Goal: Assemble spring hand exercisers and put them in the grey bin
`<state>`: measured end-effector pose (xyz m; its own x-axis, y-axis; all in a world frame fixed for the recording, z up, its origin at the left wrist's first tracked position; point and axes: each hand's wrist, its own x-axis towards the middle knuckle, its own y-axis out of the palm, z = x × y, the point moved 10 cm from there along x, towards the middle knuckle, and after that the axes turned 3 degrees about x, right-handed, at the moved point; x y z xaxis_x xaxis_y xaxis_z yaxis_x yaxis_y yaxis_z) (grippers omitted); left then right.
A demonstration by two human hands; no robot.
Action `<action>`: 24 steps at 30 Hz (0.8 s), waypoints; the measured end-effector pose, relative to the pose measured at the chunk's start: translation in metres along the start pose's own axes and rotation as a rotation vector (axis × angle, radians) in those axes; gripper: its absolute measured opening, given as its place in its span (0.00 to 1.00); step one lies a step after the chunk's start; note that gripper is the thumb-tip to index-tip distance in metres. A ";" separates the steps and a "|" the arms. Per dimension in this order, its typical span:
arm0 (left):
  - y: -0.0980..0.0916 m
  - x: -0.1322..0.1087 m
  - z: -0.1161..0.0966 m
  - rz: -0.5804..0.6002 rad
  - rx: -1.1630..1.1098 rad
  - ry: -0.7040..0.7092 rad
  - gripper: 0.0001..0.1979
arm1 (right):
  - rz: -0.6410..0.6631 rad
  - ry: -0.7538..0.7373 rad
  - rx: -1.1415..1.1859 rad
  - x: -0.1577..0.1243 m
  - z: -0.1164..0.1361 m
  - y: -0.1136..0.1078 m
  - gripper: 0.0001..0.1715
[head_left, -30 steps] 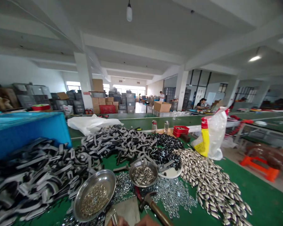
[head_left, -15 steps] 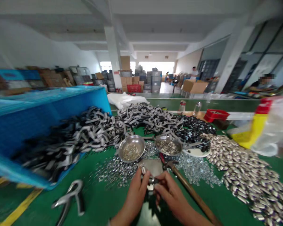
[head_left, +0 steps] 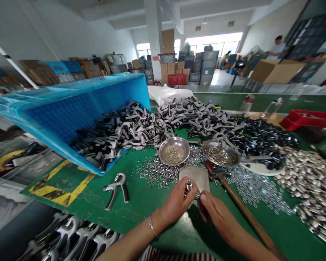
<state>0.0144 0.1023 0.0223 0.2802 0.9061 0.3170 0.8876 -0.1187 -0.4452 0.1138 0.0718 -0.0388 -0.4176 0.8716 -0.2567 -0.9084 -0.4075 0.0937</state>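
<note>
My left hand (head_left: 179,197) is closed on a small silver ribbed metal cylinder (head_left: 189,185), its top showing above the thumb. Meeting it from the right, my right hand (head_left: 213,210) pinches a small dark part, mostly hidden by the fingers, against the same piece. Both hands are at the near edge of a flat metal plate (head_left: 195,175). Beside them on the right lies a hammer (head_left: 241,203) with a wooden handle. To the left, a grey and black hand-grip exerciser (head_left: 116,190) rests on the green table.
Two metal bowls (head_left: 186,156) of small parts stand behind the plate amid loose rings (head_left: 154,170) and nuts. A blue crate (head_left: 92,90) on its side spills grey handles (head_left: 136,127). Silver cylinders (head_left: 309,177) heap up at right. More hand-grip exercisers (head_left: 78,233) sit lower left.
The view has swung left and down, showing the crate's near side and the exercisers at lower left. My hands stay together around the small metal piece.
</note>
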 end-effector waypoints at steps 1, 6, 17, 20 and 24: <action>0.002 -0.001 -0.004 0.042 0.002 0.043 0.12 | 0.073 0.081 0.065 -0.001 -0.011 0.006 0.33; 0.013 -0.008 0.016 0.164 0.043 -0.053 0.14 | 0.284 0.283 0.024 -0.005 -0.041 0.016 0.45; 0.007 -0.020 0.022 0.103 -0.055 -0.096 0.13 | 0.275 0.190 -0.189 -0.006 -0.043 0.026 0.44; 0.007 -0.020 0.025 0.106 -0.028 -0.140 0.13 | 0.158 0.117 -0.266 -0.004 -0.032 0.012 0.39; 0.001 -0.018 0.027 0.031 -0.080 -0.158 0.14 | -0.005 -0.033 -0.324 -0.004 -0.015 -0.005 0.32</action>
<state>0.0006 0.0963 -0.0066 0.2525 0.9533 0.1655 0.9073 -0.1739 -0.3827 0.1204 0.0666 -0.0523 -0.4186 0.8800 -0.2244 -0.8580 -0.4642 -0.2198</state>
